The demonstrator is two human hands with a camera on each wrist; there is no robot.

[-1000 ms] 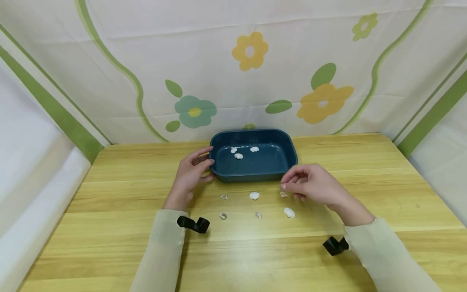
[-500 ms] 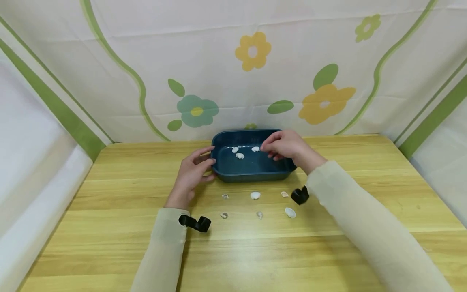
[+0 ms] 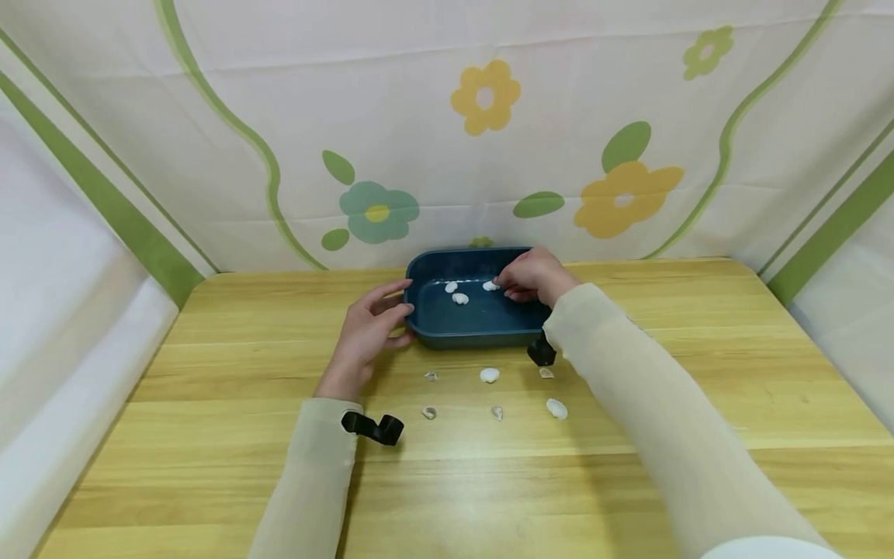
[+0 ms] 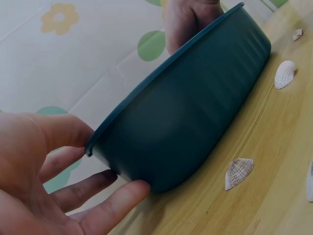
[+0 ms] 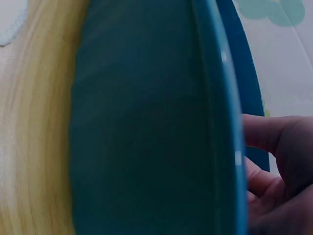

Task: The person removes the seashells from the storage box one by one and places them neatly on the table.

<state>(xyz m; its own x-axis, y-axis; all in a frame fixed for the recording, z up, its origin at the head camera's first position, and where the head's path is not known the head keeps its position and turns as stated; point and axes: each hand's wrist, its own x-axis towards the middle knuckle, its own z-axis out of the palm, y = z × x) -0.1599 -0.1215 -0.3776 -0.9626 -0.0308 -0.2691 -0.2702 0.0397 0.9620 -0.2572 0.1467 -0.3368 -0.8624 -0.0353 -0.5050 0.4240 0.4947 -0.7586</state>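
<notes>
A deep teal rectangular basin (image 3: 461, 340) stands on the wooden table near the curtain, with several small white seashells inside. My left hand (image 3: 368, 326) steadies its left end; in the left wrist view, the spread fingers (image 4: 115, 203) touch the rim and outer wall. Reaching over the right side, my right hand (image 3: 532, 276) pinches a white seashell (image 3: 490, 286) with thumb and index finger on the basin floor. Two other seashells, one white seashell (image 3: 460, 298) among them, lie left of it. In the right wrist view the basin wall hides my right fingertips.
Two rows of seashells lie in front of the basin, including a white scallop-like shell (image 3: 490, 375), a larger ridged shell (image 3: 556, 408) and a small greyish shell (image 3: 429, 413). A flowered curtain (image 3: 419, 140) hangs right behind the basin.
My right hand has moved from a small shell on the table up and left into the basin, down to a white seashell. My left hand has stayed at the basin's left end.
</notes>
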